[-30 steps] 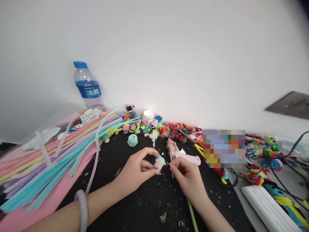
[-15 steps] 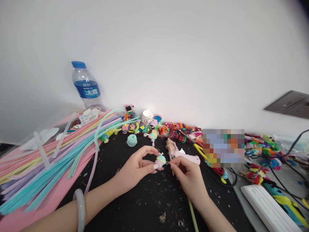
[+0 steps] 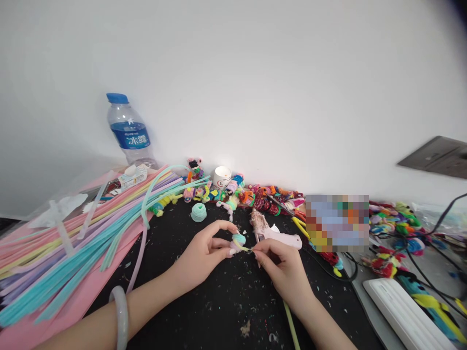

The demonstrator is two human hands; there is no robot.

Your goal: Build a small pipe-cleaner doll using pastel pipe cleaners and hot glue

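My left hand (image 3: 204,255) pinches a small fuzzy ball wound from pastel pipe cleaner (image 3: 238,241), blue-green on top and pink below, just above the black table (image 3: 204,311). My right hand (image 3: 282,267) is closed at the ball's right side, its thumb and forefinger pinching a thin yellow-green strand (image 3: 247,249) that sticks out of it. A pale bangle (image 3: 122,316) sits on my left wrist. A pink glue gun (image 3: 277,234) lies just behind my right hand.
A sheaf of long pastel pipe cleaners (image 3: 73,243) lies at the left on pink sheets. A water bottle (image 3: 128,131) stands by the wall. Small coloured figures (image 3: 233,192), a teal coil (image 3: 199,212) and a white cup (image 3: 222,176) line the back. Cables and a white block (image 3: 404,311) fill the right.
The ball has turned slightly in my left hand and dropped a little. My right fingers have drawn a short yellow-green strand out from its right side.
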